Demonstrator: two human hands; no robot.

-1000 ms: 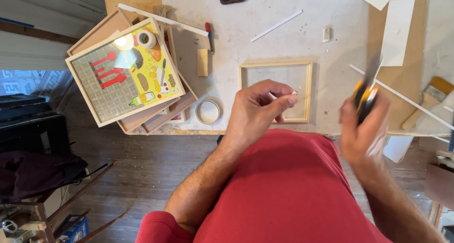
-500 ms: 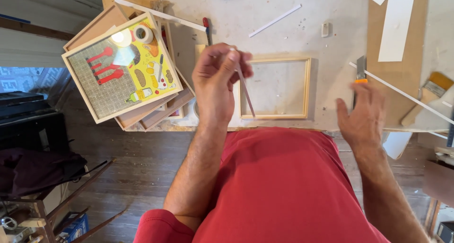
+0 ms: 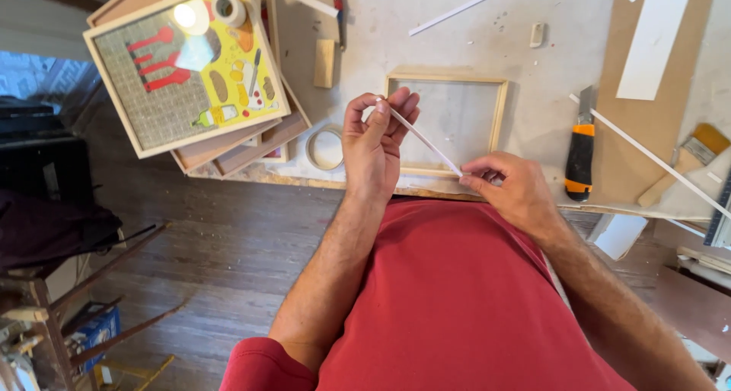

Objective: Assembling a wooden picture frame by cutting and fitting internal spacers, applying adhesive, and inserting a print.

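A thin white strip (image 3: 423,140) is held between both hands over the near edge of the worktable. My left hand (image 3: 375,143) pinches its upper end with thumb and fingers. My right hand (image 3: 512,187) pinches its lower end near the table edge. Just behind the strip lies a small empty wooden frame (image 3: 499,121), flat on the white tabletop. A utility knife (image 3: 580,147) with an orange and black handle lies to the right of the frame, free of both hands.
A stack of framed pictures (image 3: 183,63) sits at the left end, with tape rolls (image 3: 228,9) on top. A tape ring (image 3: 326,147), a wood block (image 3: 325,62), a long white strip (image 3: 647,153), a paintbrush (image 3: 689,159) and a brown board (image 3: 647,86) lie around.
My right hand has let go of the utility knife, which now lies on the table, and has moved left to take the strip's lower end. My left hand still holds the strip.
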